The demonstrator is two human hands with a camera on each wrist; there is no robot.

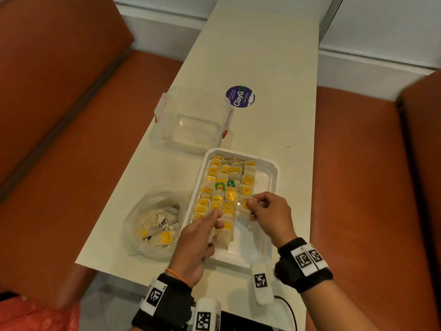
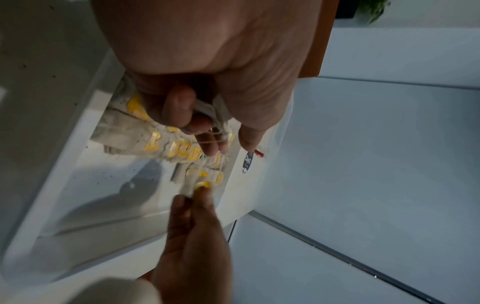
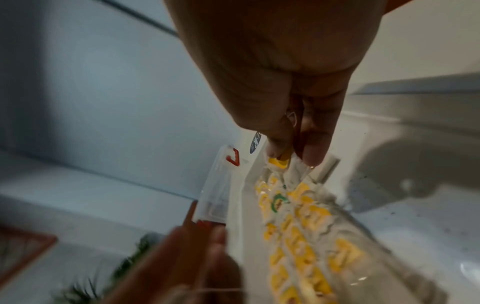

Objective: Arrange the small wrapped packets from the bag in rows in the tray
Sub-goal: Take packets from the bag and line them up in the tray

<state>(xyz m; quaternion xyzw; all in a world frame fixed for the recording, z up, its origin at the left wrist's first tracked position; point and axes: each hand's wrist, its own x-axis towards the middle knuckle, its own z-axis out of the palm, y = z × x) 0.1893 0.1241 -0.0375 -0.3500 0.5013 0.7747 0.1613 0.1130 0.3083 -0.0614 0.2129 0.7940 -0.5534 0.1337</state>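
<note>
**Tray roughly two-thirds filled, bag not empty yet**

Head view first: the white tray (image 1: 272, 168) is seen on the cream table (image 1: 257, 68), with about four rows of wrapped packets (image 1: 223, 185) laid down its left and middle. Most carry yellow tags, two green ones are mixed in. The right-hand strip and the near end of the tray are not yet covered. Just left of it, the clear plastic bag (image 1: 152, 223) is still loaded with a fair heap of packets, so plenty is left to be moved. A small bunch of packets is clutched in the left hand (image 1: 195, 244), fingers curled round them, over the near left part of the tray. One packet is pinched between thumb and fingertips of the right hand (image 1: 269, 213) at the near end of the fourth row. A clear lidded container (image 1: 191, 120) and a purple sticker (image 1: 240, 96) are sat further back.

Left wrist view: the curled fingers (image 2: 179, 107) are seen wrapped round several packets and a string, with the filled rows beyond.

Right wrist view: the pinch on the yellow-tagged packet (image 3: 279, 162) is confirmed, though it's blurry, so whether that packet is already touching the tray floor can't really be told.
</note>
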